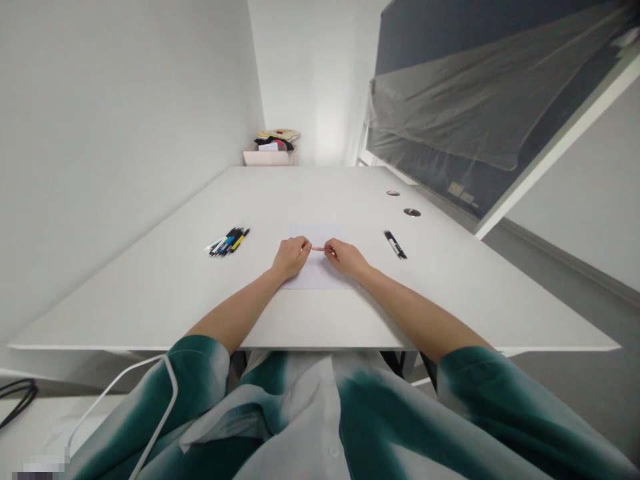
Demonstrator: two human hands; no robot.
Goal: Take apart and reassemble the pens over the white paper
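Observation:
A slim pink pen (319, 249) spans the gap between my two hands, lying roughly level above a sheet of white paper (320, 277). My left hand (292, 257) pinches one end of it, and the fingers of my right hand (345, 257) close on the other. Both ends are hidden by the fingers. Over to the left lies a bunch of several pens (227, 242) in black, blue, white and yellow. Black-and-white pens (395, 245) lie to the right of my right hand; whether there are two or more is hard to make out.
The white table (320, 327) reaches from my body to the far wall. Two round metal grommets (412, 213) are set near its right edge. A box with cloth items (270, 157) stands at the far end. A dark panel under plastic sheeting (450, 107) leans in from the right.

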